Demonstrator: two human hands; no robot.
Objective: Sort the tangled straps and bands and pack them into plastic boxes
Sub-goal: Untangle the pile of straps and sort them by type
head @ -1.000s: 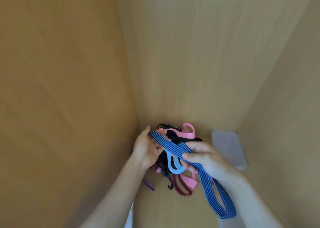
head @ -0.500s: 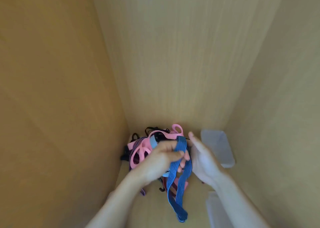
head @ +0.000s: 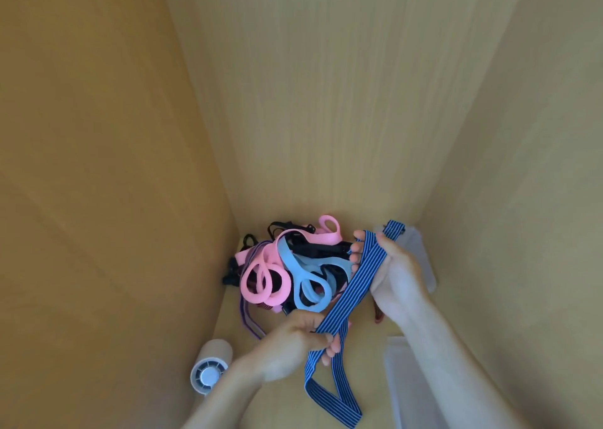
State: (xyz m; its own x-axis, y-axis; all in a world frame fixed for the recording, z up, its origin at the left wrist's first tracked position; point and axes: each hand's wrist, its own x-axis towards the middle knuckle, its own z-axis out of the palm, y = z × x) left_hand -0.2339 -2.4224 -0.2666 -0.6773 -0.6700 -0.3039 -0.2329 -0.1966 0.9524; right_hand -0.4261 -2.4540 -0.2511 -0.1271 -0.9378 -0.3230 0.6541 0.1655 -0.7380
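Note:
A blue striped elastic strap is stretched between both hands. My left hand pinches its lower part, and a loop of it dangles below toward the bottom edge. My right hand holds its upper end, which pokes out above the fingers. Behind the strap lies a tangled pile of pink bands, light blue bands, black straps with buckles and a purple strap. A clear plastic box stands behind my right hand, partly hidden by it. A second clear box sits at the lower right.
Wooden walls close in on the left, back and right of the wooden surface. A white cylindrical fan-like device lies at the lower left beside my left forearm. A small dark red piece shows under my right wrist.
The hands moved apart and pulled the blue striped strap out taut: the right hand took its upper end toward the box, the left hand slid down toward me. The pile is uncovered.

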